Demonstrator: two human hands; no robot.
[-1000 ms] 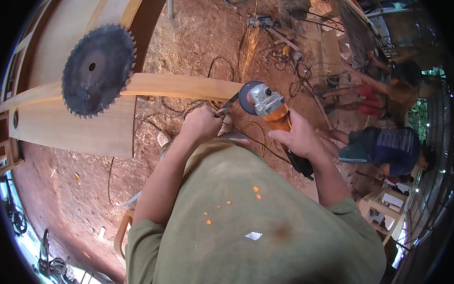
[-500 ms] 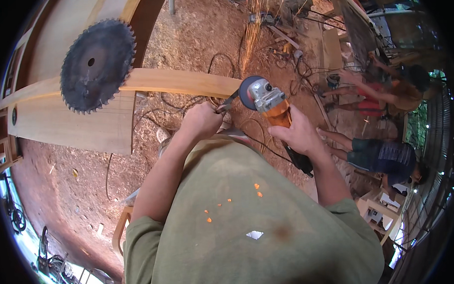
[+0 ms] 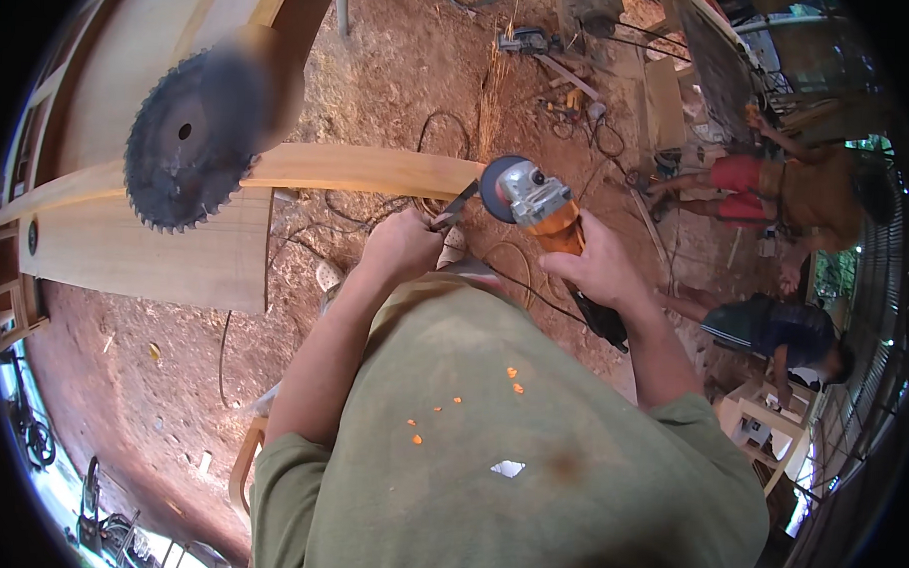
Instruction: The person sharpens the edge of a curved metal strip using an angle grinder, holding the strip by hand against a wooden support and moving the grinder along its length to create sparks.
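Observation:
My right hand (image 3: 603, 264) is closed around the body of an orange and silver angle grinder (image 3: 552, 219). A dark round disc (image 3: 492, 189) sits at the grinder's head. My left hand (image 3: 404, 246) grips a short, dark, flat metal bar (image 3: 456, 207), whose far end meets or nearly meets the disc's left edge. Exact contact is hard to see. Faint sparks (image 3: 489, 105) streak away from the disc toward the far side. Left of my hands, a toothed circular saw blade (image 3: 173, 164) lies over the wooden boards, its upper right part covered by a blurred round smear.
A long wooden board (image 3: 368, 167) runs from the left toward the disc. Below it lies a wide pale panel (image 3: 165, 254). Cables (image 3: 445, 128) and power tools (image 3: 528, 41) lie on the dusty ground. Two people (image 3: 808, 196) are at the right, beside a small wooden frame (image 3: 770, 420).
The spark stream has thinned and dimmed. A blurred smear now covers part of the saw blade. Both people at the right have shifted position. My hands and the grinder stay almost in place.

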